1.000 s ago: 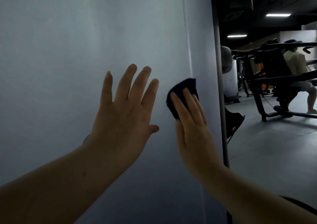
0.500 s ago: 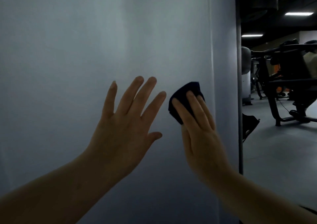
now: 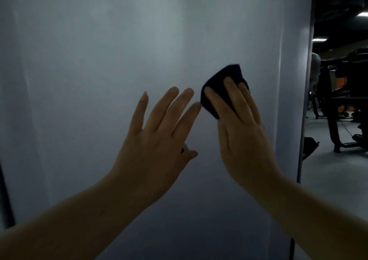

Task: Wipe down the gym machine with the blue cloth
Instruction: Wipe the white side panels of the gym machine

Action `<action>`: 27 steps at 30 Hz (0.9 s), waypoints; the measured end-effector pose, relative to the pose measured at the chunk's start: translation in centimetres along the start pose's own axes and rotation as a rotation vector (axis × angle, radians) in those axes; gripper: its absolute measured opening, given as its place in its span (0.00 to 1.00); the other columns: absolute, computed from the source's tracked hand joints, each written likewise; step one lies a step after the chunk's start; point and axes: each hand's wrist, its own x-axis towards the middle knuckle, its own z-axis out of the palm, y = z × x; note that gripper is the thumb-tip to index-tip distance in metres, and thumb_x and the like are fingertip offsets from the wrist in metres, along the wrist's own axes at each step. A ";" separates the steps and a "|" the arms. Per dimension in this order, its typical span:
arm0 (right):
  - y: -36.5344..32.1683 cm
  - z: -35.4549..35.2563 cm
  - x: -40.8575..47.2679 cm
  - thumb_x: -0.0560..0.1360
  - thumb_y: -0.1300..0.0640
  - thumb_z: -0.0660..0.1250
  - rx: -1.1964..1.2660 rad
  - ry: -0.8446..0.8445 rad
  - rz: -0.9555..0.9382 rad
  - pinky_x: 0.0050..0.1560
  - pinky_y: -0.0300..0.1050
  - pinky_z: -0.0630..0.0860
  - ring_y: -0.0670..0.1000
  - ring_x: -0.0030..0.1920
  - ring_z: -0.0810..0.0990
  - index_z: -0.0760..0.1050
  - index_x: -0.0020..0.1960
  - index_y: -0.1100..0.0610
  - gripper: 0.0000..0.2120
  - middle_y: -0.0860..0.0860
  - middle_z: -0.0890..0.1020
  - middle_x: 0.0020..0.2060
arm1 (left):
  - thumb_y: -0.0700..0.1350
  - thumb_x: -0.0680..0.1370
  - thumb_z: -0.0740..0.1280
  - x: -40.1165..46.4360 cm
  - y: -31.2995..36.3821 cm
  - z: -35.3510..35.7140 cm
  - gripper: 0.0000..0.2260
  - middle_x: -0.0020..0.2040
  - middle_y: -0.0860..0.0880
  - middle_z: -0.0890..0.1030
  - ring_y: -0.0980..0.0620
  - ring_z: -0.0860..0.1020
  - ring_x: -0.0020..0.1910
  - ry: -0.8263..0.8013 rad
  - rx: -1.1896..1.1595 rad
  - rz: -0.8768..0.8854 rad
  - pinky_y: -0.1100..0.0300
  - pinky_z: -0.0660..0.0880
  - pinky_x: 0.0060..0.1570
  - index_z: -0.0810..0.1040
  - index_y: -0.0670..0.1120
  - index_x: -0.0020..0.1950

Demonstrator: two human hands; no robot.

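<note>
Pale grey-white on the broad panel [image 3: 99, 80], plain and unpatterned, shading to bluer grey low down, with faint vertical streaks of lighter tone. Dark navy, close to black in this light, on the cloth [image 3: 221, 82], no print visible. Black on the gym frames [image 3: 342, 100] at the right edge, with small orange patches [image 3: 341, 81] among them. Flat mid-grey on the floor [image 3: 334, 176]. White glow from the ceiling lights [image 3: 319, 39] against a black ceiling.

We saw a smooth, matt pale panel [image 3: 119, 60] and a dark, soft cloth [image 3: 221, 84]; the floor [image 3: 328, 170] looked matt grey.
</note>
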 end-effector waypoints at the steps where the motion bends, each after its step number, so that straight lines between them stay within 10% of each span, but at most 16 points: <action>1: -0.3 -0.3 1.4 0.82 0.58 0.51 0.013 0.013 0.001 0.73 0.63 0.62 0.54 0.79 0.50 0.57 0.79 0.48 0.25 0.50 0.54 0.79 | 0.60 0.75 0.66 0.0 0.0 -0.1 0.37 0.79 0.41 0.57 0.41 0.56 0.78 0.001 -0.014 -0.020 0.34 0.58 0.71 0.61 0.43 0.78; 27: -3.3 0.4 2.3 0.81 0.63 0.57 -0.044 0.037 0.047 0.73 0.58 0.64 0.52 0.79 0.51 0.59 0.78 0.50 0.26 0.49 0.56 0.79 | 0.59 0.78 0.64 -3.4 -4.1 -0.8 0.33 0.78 0.41 0.59 0.40 0.58 0.77 -0.020 0.006 -0.051 0.34 0.61 0.70 0.63 0.43 0.77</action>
